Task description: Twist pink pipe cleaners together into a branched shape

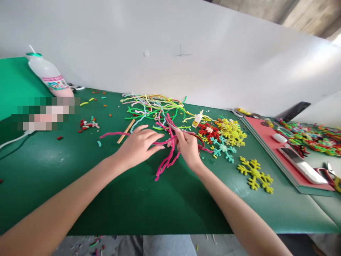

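Several bright pink pipe cleaners [164,165] lie crossed in a bundle on the green table, their ends spreading out toward me and to both sides. My left hand [138,145] is over the left arm of the bundle, fingers stretched and apart; one pink stem passes behind it and shows between thumb and fingers. Scissors [200,138] with dark red handles are in my right hand [188,147], closed around them, their blades pointing up-left over the bundle's middle. Whether the blades touch a stem I cannot tell.
Loose coloured pipe cleaners [157,103] lie behind my hands, near a small glue bottle [197,120] and a wooden stick [126,131]. Finished snowflakes [255,174] are at right, beside a red board [263,142] bearing a white device [302,165]. A drink bottle [50,76] stands tilted at left.
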A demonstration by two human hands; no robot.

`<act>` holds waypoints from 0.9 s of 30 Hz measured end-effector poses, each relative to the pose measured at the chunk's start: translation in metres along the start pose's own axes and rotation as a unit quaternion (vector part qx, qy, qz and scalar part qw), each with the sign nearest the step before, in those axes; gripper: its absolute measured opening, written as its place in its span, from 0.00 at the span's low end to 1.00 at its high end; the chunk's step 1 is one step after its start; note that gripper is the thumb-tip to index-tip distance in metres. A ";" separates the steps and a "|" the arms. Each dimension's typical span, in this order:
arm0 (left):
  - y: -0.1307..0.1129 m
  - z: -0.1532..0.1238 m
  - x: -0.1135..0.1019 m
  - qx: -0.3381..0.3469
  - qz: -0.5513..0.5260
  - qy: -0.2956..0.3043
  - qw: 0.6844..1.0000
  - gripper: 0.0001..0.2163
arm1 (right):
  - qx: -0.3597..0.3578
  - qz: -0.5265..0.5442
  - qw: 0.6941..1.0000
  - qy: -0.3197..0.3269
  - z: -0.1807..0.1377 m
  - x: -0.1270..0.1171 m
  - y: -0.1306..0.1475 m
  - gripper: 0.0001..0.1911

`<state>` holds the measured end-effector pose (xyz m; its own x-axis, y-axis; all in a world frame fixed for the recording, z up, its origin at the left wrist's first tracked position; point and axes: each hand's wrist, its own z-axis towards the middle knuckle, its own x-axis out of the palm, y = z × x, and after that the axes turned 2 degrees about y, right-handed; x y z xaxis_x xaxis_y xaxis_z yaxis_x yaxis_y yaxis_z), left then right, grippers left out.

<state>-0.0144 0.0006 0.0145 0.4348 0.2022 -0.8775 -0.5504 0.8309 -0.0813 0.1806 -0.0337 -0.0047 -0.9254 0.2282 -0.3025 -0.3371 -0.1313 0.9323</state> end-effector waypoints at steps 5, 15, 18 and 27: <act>-0.019 -0.003 0.007 0.011 -0.055 -0.011 0.998 0.12 | -0.054 -0.009 0.994 0.090 -0.015 0.012 0.010 0.28; -0.013 0.000 -0.016 -0.119 -0.243 0.090 0.958 0.14 | -0.355 -0.235 0.896 0.128 -0.001 -0.024 -0.001 0.11; -0.011 0.001 -0.022 -0.133 -0.254 0.123 0.950 0.13 | -0.443 -0.281 0.844 0.113 -0.001 -0.028 -0.001 0.11; -0.015 -0.002 -0.019 -0.081 -0.181 0.118 0.973 0.12 | -0.418 -0.280 0.851 0.154 -0.009 -0.020 0.002 0.08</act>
<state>-0.0158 -0.0166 0.0317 0.4557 -0.2289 -0.8602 -0.5055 0.7288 -0.4618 0.1967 -0.0470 0.0016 -0.5377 0.2330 -0.8103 -0.6255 -0.7546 0.1981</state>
